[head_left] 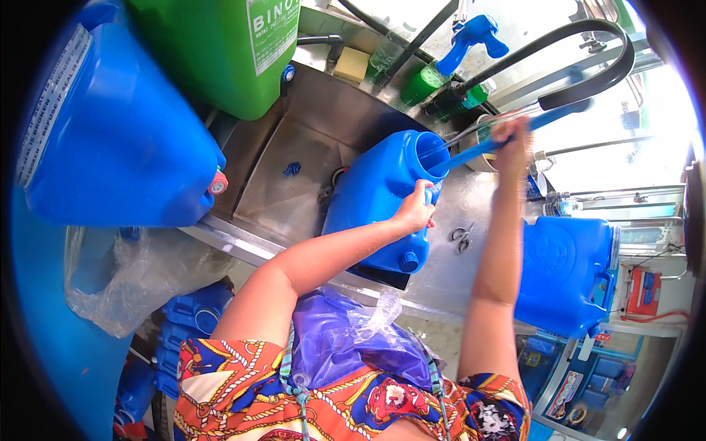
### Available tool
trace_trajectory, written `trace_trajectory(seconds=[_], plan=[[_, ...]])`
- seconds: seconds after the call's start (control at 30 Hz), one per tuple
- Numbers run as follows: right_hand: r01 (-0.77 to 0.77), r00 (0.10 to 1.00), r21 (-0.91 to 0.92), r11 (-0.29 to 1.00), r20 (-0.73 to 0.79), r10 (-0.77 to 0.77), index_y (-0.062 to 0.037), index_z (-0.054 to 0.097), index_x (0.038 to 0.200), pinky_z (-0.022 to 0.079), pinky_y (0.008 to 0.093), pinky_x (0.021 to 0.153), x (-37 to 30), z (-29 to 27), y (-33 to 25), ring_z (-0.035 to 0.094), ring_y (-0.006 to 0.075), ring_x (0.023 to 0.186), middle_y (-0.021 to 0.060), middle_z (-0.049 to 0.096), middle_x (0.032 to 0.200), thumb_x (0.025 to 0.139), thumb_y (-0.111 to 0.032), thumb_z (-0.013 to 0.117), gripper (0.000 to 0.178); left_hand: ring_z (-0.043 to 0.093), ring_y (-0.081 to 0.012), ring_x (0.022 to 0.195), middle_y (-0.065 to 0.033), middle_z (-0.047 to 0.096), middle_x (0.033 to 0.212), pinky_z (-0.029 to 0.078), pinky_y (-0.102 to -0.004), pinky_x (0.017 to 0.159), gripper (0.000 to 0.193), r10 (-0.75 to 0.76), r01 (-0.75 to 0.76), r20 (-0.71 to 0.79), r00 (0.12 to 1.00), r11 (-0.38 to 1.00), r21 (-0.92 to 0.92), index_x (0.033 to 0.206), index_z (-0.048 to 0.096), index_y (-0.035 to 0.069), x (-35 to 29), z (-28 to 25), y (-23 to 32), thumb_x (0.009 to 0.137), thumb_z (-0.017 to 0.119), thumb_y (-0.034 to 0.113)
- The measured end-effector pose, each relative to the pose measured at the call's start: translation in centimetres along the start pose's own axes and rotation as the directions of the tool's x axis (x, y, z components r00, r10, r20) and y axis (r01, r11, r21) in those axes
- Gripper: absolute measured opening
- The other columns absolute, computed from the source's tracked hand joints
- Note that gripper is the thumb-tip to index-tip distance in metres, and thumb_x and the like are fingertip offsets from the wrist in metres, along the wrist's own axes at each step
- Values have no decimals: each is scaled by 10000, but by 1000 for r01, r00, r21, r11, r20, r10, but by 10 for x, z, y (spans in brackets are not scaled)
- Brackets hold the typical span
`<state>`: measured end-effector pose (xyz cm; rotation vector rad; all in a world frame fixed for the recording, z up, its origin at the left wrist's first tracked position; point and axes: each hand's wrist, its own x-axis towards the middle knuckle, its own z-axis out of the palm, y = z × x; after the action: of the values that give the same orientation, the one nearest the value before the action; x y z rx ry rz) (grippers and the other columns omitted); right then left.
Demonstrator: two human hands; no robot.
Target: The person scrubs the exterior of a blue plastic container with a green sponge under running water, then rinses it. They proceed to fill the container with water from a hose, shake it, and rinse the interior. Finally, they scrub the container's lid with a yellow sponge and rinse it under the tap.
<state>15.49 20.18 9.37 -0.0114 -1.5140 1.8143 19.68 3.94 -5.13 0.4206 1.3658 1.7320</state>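
Observation:
A blue plastic water jug (368, 198) leans at the right edge of the sink basin, its wide round mouth turned up and to the right. My left hand (413, 213) is closed on the jug's handle just below the mouth. My right hand (512, 140), smeared by motion, is wrapped round a long blue handle (550, 117) that slants down into the mouth. Whatever is at the handle's lower end is hidden inside the jug. A thin, clear streak, apparently water, runs from the curved black hose (588, 28) toward the mouth.
Steel sink basin (294, 158) holds a small blue piece (292, 169). Scissors (461, 238) lie on the counter, beside another blue jug (562, 272). Big blue (118, 140) and green (213, 51) containers stand left. A yellow sponge (352, 65) and blue tap (474, 38) are behind.

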Motion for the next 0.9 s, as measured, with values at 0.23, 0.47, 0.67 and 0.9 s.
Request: trace_trajectory(seconds=[0.23, 0.47, 0.67, 0.9], plan=[[36, 938, -217, 976, -330, -108, -166, 393, 622, 258, 248, 441, 36, 15, -73, 282, 84, 466, -41, 324, 521, 1002, -322, 528, 432, 661, -208, 615, -174, 572, 905, 540, -355, 545, 516, -25, 25, 10, 1000, 996, -90, 1319, 283, 120, -4, -8, -4, 871, 496, -23], [108, 925, -173, 979, -345, -163, -156, 374, 676, 235, 260, 434, 5, 38, -49, 269, 74, 483, -40, 285, 541, 996, -401, 525, 431, 656, -209, 591, -170, 563, 874, 539, -362, 523, 501, 35, -36, -66, 997, 999, -22, 1314, 284, 114, 1, -9, -9, 876, 490, -16], [240, 918, -370, 898, -214, -334, -162, 365, 651, 202, 256, 444, 52, 23, -141, 239, 79, 482, -52, 266, 540, 993, -330, 527, 414, 655, -210, 587, -168, 559, 871, 541, -362, 526, 480, 52, -55, -57, 997, 997, -56, 1296, 293, 118, -3, -14, -7, 880, 490, -17], [31, 868, -359, 933, -454, -203, -80, 508, 790, 388, 248, 457, -2, 38, -46, 426, 100, 481, -1, 438, 556, 946, -291, 624, 287, 648, -207, 581, -179, 566, 897, 545, -358, 539, 490, 37, -39, -56, 998, 999, -25, 1300, 287, 106, -10, -4, -5, 874, 497, -15]])
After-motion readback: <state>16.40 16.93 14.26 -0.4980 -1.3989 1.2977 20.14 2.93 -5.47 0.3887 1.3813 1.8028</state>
